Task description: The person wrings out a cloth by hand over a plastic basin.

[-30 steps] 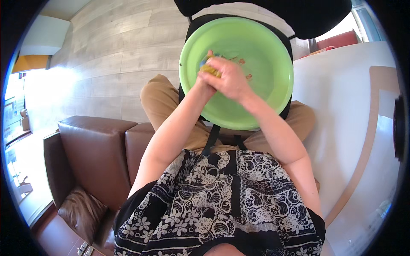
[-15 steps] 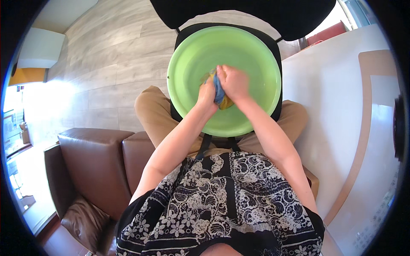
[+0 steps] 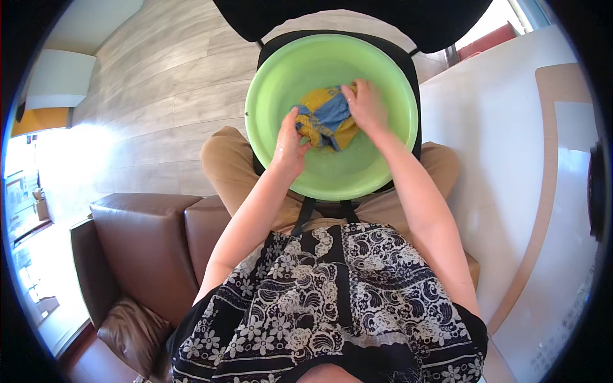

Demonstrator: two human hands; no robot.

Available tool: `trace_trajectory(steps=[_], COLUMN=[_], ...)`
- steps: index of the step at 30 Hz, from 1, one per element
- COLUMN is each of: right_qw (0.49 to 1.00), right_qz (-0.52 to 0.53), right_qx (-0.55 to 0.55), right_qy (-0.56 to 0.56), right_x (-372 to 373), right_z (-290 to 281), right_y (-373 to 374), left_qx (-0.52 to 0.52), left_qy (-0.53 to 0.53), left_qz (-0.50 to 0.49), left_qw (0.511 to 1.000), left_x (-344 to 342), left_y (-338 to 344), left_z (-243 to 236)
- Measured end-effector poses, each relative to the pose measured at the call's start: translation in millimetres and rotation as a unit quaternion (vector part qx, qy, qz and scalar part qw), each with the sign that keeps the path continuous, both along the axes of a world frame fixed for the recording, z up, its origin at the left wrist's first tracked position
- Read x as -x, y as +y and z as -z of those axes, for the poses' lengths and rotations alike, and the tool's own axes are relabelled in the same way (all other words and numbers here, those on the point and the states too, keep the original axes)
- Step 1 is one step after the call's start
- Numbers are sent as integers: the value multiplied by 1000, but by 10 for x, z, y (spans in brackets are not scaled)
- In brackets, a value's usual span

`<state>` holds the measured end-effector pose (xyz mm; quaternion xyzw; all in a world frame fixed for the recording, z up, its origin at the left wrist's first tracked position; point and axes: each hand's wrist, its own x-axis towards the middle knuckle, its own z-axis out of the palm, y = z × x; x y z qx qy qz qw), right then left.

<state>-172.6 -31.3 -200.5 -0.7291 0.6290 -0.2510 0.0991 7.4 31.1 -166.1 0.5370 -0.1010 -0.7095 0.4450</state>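
A wet-looking yellow and blue cloth (image 3: 329,115) is partly spread out inside a round green basin (image 3: 268,70). Gripping its left edge is my left hand (image 3: 290,147), thumb and fingers closed at the fabric. My right hand (image 3: 367,108) pinches the upper right edge of the cloth; its fingers are slightly blurred. Some folds bunch up near the lower left of the cloth, close to my left fingers. Whether there is much water in the basin is hard to tell.
The basin rests on a black chair (image 3: 415,64) between my knees. A white table (image 3: 498,147) with a tan border stands at the right. To the left is a brown leather sofa (image 3: 143,230) with a crumpled cushion (image 3: 131,332), beyond it a wood-look floor (image 3: 153,127).
The cloth was bunched and squeezed between both hands; now it is opened out wider. My hands have moved apart, left hand leftward and right hand up and rightward.
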Motion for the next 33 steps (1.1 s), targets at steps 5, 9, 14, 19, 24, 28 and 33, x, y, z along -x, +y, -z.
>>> trace_trajectory(steps=[5, 9, 14, 19, 24, 28, 33], right_qw=[996, 949, 966, 974, 980, 988, 978], right_qz=[23, -66, -124, -112, -23, -45, -80], right_qx=[-86, -166, -24, 20, 17, 30, 47], right_qy=[25, -258, -227, -195, -196, -147, -187], right_x=[-24, -411, -746, -722, -308, -433, -585], right_z=[96, -220, -884, -792, -329, -524, -570], right_y=[126, 255, 576, 578, 126, 221, 337], left_qx=[0, -35, 14, 159, 33, 33, 100], left_qy=[-44, 2, 96, 392, 75, 41, 170], left_qz=[33, 30, -37, -66, -23, -7, -3], left_qw=[998, 999, 995, 904, 996, 999, 980], left_x=[59, 203, 350, 326, 499, 400, 281], left_y=[14, -166, -105, -192, -168, -189, -147], left_z=[-94, 48, 168, 656, -48, -42, 238])
